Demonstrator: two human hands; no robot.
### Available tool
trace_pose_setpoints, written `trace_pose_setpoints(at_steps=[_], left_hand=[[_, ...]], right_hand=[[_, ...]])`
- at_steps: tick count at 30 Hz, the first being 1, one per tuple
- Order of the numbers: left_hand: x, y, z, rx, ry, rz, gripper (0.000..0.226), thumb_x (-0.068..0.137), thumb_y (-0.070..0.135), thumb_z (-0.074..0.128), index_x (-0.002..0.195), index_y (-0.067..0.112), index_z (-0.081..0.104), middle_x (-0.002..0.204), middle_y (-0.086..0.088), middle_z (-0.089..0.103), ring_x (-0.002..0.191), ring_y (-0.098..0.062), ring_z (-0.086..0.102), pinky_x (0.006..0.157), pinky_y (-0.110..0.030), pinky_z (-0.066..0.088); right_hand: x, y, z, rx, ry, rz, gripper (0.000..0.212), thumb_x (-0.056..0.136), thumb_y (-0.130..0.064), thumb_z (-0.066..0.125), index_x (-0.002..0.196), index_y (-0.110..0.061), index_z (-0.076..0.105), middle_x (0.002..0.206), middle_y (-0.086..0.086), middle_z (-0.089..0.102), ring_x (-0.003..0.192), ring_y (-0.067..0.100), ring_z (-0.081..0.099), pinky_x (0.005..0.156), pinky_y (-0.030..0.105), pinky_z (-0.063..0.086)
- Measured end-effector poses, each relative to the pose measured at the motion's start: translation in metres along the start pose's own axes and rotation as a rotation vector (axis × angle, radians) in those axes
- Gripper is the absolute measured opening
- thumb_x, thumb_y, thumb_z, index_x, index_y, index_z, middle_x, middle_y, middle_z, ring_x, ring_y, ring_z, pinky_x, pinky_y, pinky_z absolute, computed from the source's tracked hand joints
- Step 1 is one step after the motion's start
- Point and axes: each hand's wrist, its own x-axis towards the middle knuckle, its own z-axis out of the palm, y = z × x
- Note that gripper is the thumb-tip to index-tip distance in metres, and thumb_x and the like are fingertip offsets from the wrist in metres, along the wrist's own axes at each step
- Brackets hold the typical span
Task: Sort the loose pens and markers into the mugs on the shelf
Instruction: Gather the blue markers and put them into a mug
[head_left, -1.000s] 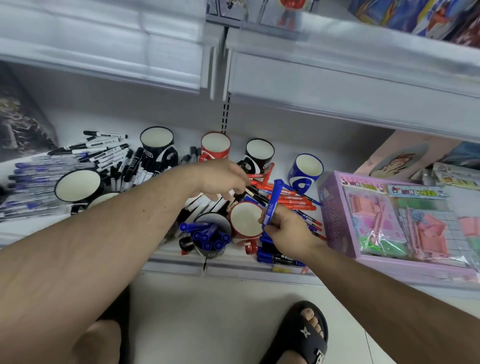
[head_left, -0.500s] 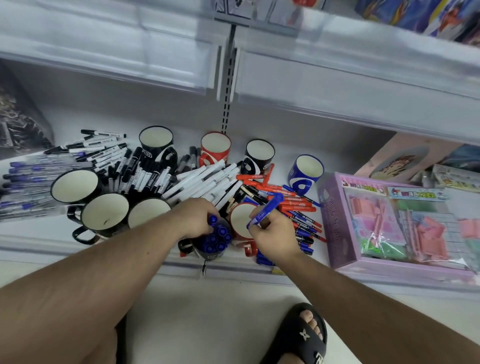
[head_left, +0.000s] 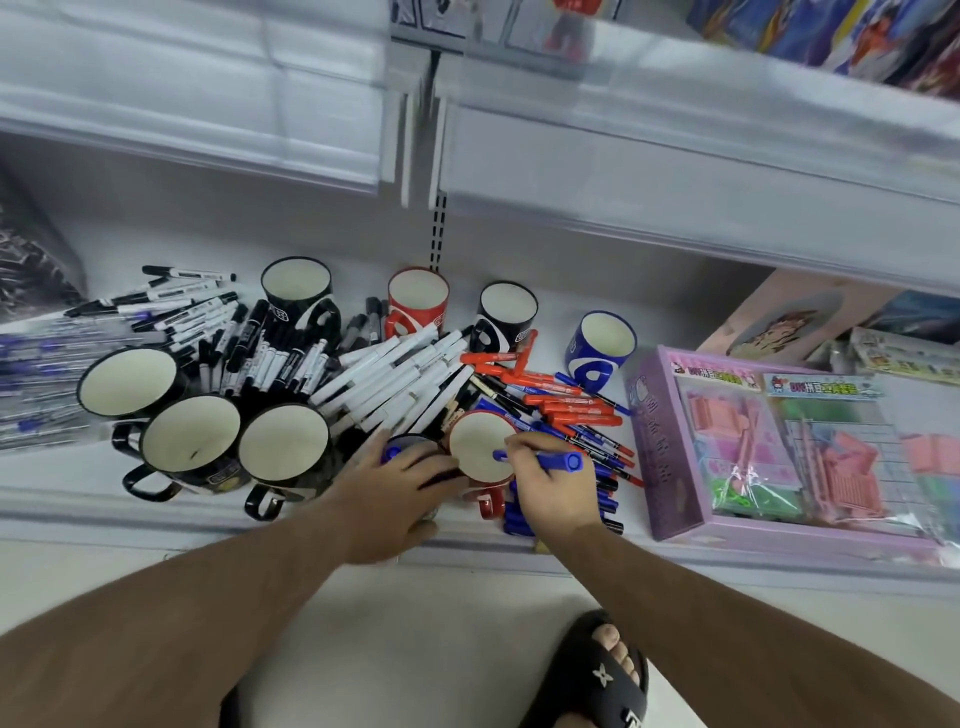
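A person leans over a white shelf (head_left: 62, 499) crowded with mugs and loose pens. The right hand (head_left: 558, 491) pinches a blue marker (head_left: 543, 459) between thumb and fingers, holding it level just over the near right rim of an empty red mug (head_left: 480, 449) at the shelf's near edge. The left hand (head_left: 400, 488) lies over a dark mug (head_left: 410, 447) just left of the red one, fingers curved around its top; blue marker caps show under the fingers. Loose white markers (head_left: 395, 374) are heaped behind both mugs, with red markers (head_left: 561, 402) and more blue ones to the right. Three empty black mugs (head_left: 192, 441) stand in a row to the left, black-capped pens (head_left: 208, 322) behind them. Four more mugs stand along the far side, including a blue mug (head_left: 602, 345). A purple toy box (head_left: 660, 447) sits at the right.
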Motion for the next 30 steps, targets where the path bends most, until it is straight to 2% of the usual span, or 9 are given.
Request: trace_pose_setpoints(at_steps=[4, 8, 11, 15, 19, 21, 23, 27, 30], left_hand=[[0.003, -0.022, 0.003, -0.180, 0.076, -0.258, 0.048, 0.101, 0.035, 0.036, 0.147, 0.022, 0.033, 0.158, 0.005, 0.023, 0.149, -0.019, 0.009, 0.121, -0.042, 0.003], [-0.006, -0.036, 0.004, -0.188, 0.170, -0.263, 0.040, 0.099, 0.024, 0.042, 0.138, 0.013, 0.047, 0.151, -0.003, 0.037, 0.141, -0.026, 0.029, 0.115, -0.034, 0.026], [-0.008, -0.036, 0.001, -0.101, 0.182, -0.207, 0.035, 0.091, 0.026, 0.051, 0.123, 0.014, 0.059, 0.130, -0.008, 0.055, 0.119, -0.028, 0.052, 0.096, -0.035, 0.050], [-0.006, -0.021, -0.001, -0.133, 0.127, -0.207, 0.046, 0.089, 0.040, 0.046, 0.131, 0.020, 0.052, 0.136, -0.006, 0.046, 0.123, -0.029, 0.047, 0.094, -0.041, 0.050], [0.000, -0.012, -0.004, -0.114, 0.047, -0.249, 0.060, 0.085, 0.053, 0.049, 0.140, 0.030, 0.039, 0.148, 0.000, 0.028, 0.137, -0.024, 0.027, 0.108, -0.044, 0.033], [0.001, -0.011, -0.010, -0.103, 0.057, -0.276, 0.065, 0.077, 0.060, 0.045, 0.136, 0.033, 0.042, 0.148, 0.001, 0.029, 0.137, -0.024, 0.026, 0.112, -0.048, 0.027], [0.004, -0.010, -0.016, -0.115, 0.060, -0.310, 0.070, 0.071, 0.064, 0.038, 0.134, 0.034, 0.043, 0.148, 0.002, 0.028, 0.137, -0.023, 0.024, 0.114, -0.050, 0.022], [0.021, -0.008, -0.033, -0.244, 0.157, -0.357, 0.072, 0.071, 0.060, 0.043, 0.137, 0.030, 0.044, 0.146, 0.004, 0.031, 0.136, -0.020, 0.026, 0.112, -0.043, 0.024], [0.034, -0.002, -0.045, -0.361, 0.231, -0.344, 0.066, 0.073, 0.052, 0.051, 0.134, 0.027, 0.049, 0.138, 0.005, 0.039, 0.131, -0.018, 0.031, 0.107, -0.040, 0.028]], right_hand=[[0.003, 0.005, -0.010, -0.144, -0.027, -0.067, 0.014, 0.091, -0.012, 0.061, 0.083, -0.024, 0.058, 0.067, 0.004, 0.064, 0.051, 0.017, 0.062, 0.042, 0.022, 0.048], [0.010, 0.012, -0.012, -0.270, -0.022, -0.083, 0.012, 0.086, -0.016, 0.067, 0.084, -0.024, 0.057, 0.070, 0.002, 0.067, 0.065, 0.016, 0.069, 0.055, 0.032, 0.057], [0.016, 0.007, -0.012, -0.252, -0.002, -0.123, 0.010, 0.086, -0.013, 0.069, 0.082, -0.019, 0.063, 0.070, -0.005, 0.064, 0.061, 0.002, 0.059, 0.054, 0.015, 0.048], [0.021, -0.001, -0.015, -0.172, -0.008, -0.054, 0.010, 0.089, -0.009, 0.065, 0.087, -0.018, 0.069, 0.072, -0.007, 0.065, 0.054, 0.000, 0.060, 0.049, 0.007, 0.044], [0.032, 0.001, -0.012, -0.192, 0.014, 0.058, 0.013, 0.089, -0.012, 0.061, 0.086, -0.020, 0.072, 0.069, -0.002, 0.067, 0.052, 0.007, 0.056, 0.049, 0.013, 0.047], [0.037, 0.007, -0.004, -0.107, -0.015, 0.189, 0.009, 0.085, -0.014, 0.062, 0.084, -0.012, 0.072, 0.071, 0.008, 0.066, 0.057, 0.015, 0.057, 0.063, 0.034, 0.060], [0.036, 0.014, 0.001, -0.007, -0.072, 0.292, 0.006, 0.081, -0.013, 0.065, 0.078, -0.011, 0.069, 0.070, 0.008, 0.063, 0.063, 0.021, 0.057, 0.075, 0.050, 0.057], [0.031, 0.026, -0.005, 0.058, -0.116, 0.297, 0.024, 0.081, -0.016, 0.075, 0.105, -0.024, 0.072, 0.096, 0.005, 0.071, 0.079, 0.025, 0.070, 0.076, 0.041, 0.061], [0.027, 0.027, -0.029, 0.012, -0.128, 0.284, 0.029, 0.086, -0.012, 0.073, 0.114, -0.018, 0.068, 0.093, 0.003, 0.070, 0.064, 0.015, 0.069, 0.068, 0.033, 0.061]])
